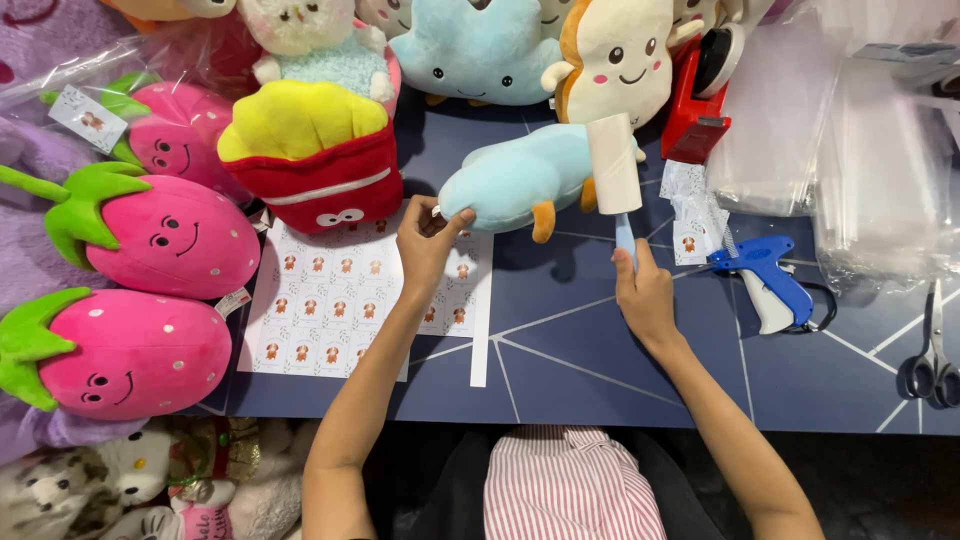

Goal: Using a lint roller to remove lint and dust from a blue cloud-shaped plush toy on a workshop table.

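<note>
Lint roller (614, 163) upright against light-blue plush toy (522, 183), near the middle of the counter (600, 370), sticky drum pressed to the toy's side as if to lift fluff. Right hand (645, 297) wrapped around the roller's pale blue handle, fingers pressed together in a firm grip. Left hand (430, 240) at the toy's near end, fingers pinching the plush to keep it from sliding under the roller. Sticker sheet (345, 300) flat beneath the left wrist. Blue tagging gun (768, 268) and scissors (932, 362) toward the counter's right edge, within reach. Pink strawberry plushes (150, 235) and fries plush (312, 160) crowded along the left side.
</note>
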